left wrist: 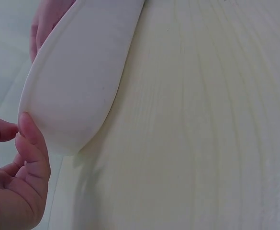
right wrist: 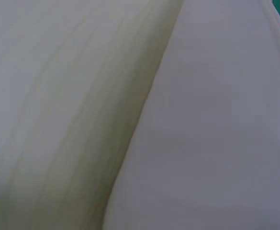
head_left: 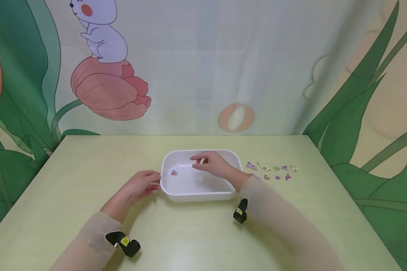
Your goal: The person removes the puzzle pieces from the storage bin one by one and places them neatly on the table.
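Observation:
A white plastic tray (head_left: 200,194) with rounded corners stands on the table. My left hand (head_left: 143,185) pinches its left rim between thumb and fingertips, as the left wrist view shows beside the tray wall (left wrist: 82,72). Over the inside of the tray is my right hand (head_left: 211,163), thumb and forefinger pointing left with a small gap between them; nothing shows in that gap. A small colourful sticker-like piece (head_left: 174,172) lies on the tray's floor at the left. In the right wrist view only the tray's outer wall (right wrist: 216,120) shows, and the right hand is out of sight.
Several small colourful cut-out pieces (head_left: 285,168) lie in two loose rows right of the tray. The pale wooden table (head_left: 190,237) ends at a printed curtain (head_left: 190,75) behind. Both wrists carry a black camera (head_left: 240,211).

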Tool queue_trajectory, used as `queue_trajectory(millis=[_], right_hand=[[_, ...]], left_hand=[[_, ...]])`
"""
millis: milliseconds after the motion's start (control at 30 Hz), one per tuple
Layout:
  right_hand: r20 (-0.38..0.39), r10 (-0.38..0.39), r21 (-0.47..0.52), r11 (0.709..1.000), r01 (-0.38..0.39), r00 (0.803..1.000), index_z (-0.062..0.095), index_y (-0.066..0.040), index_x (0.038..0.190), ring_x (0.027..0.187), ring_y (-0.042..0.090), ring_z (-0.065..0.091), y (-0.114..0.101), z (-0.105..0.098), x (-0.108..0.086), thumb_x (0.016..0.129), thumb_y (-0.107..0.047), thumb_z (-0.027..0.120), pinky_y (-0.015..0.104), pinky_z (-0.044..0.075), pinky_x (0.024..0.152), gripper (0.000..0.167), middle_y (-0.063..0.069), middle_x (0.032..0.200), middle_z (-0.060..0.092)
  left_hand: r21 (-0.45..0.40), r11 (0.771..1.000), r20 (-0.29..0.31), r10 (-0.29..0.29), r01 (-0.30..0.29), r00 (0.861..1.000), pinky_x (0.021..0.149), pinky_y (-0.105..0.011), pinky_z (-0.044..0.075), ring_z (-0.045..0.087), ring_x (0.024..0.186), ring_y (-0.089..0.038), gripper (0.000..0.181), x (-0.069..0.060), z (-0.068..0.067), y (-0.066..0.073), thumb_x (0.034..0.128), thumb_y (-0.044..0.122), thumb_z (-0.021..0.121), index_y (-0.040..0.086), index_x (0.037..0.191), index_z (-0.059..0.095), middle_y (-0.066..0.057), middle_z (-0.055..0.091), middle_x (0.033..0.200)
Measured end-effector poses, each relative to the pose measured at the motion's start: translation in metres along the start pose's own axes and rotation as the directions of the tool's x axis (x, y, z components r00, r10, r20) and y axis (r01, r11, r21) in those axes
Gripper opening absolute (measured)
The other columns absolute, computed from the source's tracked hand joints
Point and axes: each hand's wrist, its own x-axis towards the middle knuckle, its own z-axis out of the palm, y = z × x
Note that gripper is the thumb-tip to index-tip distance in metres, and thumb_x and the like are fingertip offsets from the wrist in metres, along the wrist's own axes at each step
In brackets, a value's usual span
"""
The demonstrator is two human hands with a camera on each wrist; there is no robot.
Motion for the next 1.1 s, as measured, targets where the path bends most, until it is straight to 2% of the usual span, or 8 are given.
queue_trajectory(millis=[233,467,567,633,733,867,1000,1100], right_hand=[[0.047,-0.035,-0.034,0.999,0.037,0.998,0.067,-0.005,0.113,0.066,0.009,0.052,-0.005,0.028,0.025,0.084,-0.016,0.071,0.019,0.043,0.059,0.031,0.000,0.086,0.062],[0.075,-0.027,-0.116,0.993,0.036,0.997,0.064,-0.004,0.118,0.071,0.011,0.054,-0.005,0.045,0.032,0.083,-0.014,0.071,0.018,0.045,0.066,0.037,0.003,0.091,0.062],[0.104,-0.003,-0.183,0.983,0.022,0.995,0.056,-0.006,0.128,0.078,0.012,0.053,-0.002,0.053,0.030,0.085,-0.014,0.069,0.020,0.044,0.071,0.045,0.005,0.099,0.057],[0.126,0.042,-0.232,0.973,-0.012,0.991,0.051,-0.010,0.134,0.082,0.013,0.050,-0.003,0.057,0.027,0.086,-0.017,0.067,0.021,0.043,0.074,0.051,0.005,0.104,0.053],[0.176,0.091,-0.343,0.939,-0.026,0.980,0.043,-0.016,0.141,0.085,0.012,0.047,-0.007,0.060,0.023,0.088,-0.024,0.065,0.021,0.041,0.075,0.057,0.006,0.110,0.047],[0.236,0.101,-0.462,0.887,0.020,0.967,0.044,-0.021,0.140,0.078,0.012,0.045,-0.010,0.060,0.022,0.090,-0.029,0.062,0.021,0.039,0.068,0.054,0.004,0.100,0.046],[0.225,0.086,-0.470,0.882,0.030,0.971,0.056,-0.023,0.131,0.074,0.011,0.043,-0.008,0.060,0.024,0.089,-0.029,0.064,0.020,0.036,0.063,0.043,0.000,0.086,0.046],[0.223,0.054,-0.444,0.894,0.052,0.973,0.062,-0.022,0.124,0.076,0.010,0.043,-0.007,0.060,0.024,0.087,-0.027,0.066,0.019,0.036,0.065,0.037,-0.002,0.086,0.046]], left_hand=[[-0.012,1.000,0.010,0.000,0.000,1.000,0.062,-0.020,0.049,0.061,0.075,-0.013,0.037,0.003,0.003,-0.003,0.0956,0.017,0.052,-0.010,0.121,0.047,-0.014,0.060,0.100],[-0.006,1.000,0.022,0.007,-0.007,1.000,0.059,-0.018,0.048,0.061,0.074,-0.012,0.037,0.002,0.005,-0.003,0.0959,0.016,0.051,-0.010,0.121,0.046,-0.013,0.061,0.098],[-0.001,1.000,0.017,0.011,-0.011,1.000,0.058,-0.017,0.048,0.061,0.074,-0.011,0.037,0.000,0.005,-0.002,0.0961,0.016,0.051,-0.011,0.121,0.046,-0.014,0.060,0.100],[0.003,1.000,0.017,0.015,-0.015,1.000,0.058,-0.017,0.047,0.061,0.074,-0.011,0.037,-0.001,0.003,-0.002,0.0962,0.016,0.050,-0.011,0.121,0.046,-0.015,0.059,0.102],[0.008,1.000,0.011,0.013,-0.013,1.000,0.057,-0.017,0.047,0.061,0.075,-0.011,0.037,-0.002,0.002,-0.002,0.0961,0.016,0.051,-0.011,0.121,0.046,-0.015,0.059,0.103],[0.012,1.000,0.012,0.007,-0.008,1.000,0.057,-0.016,0.047,0.061,0.075,-0.011,0.037,-0.001,0.001,-0.001,0.0962,0.016,0.050,-0.011,0.122,0.046,-0.016,0.059,0.103],[0.008,1.000,0.024,0.006,-0.007,1.000,0.057,-0.016,0.047,0.061,0.075,-0.011,0.038,0.000,0.001,0.000,0.0965,0.016,0.050,-0.011,0.123,0.044,-0.016,0.059,0.104],[0.002,1.000,0.019,0.007,-0.007,1.000,0.057,-0.016,0.047,0.061,0.074,-0.010,0.038,0.001,0.002,0.001,0.0965,0.015,0.049,-0.011,0.123,0.044,-0.016,0.059,0.103]])
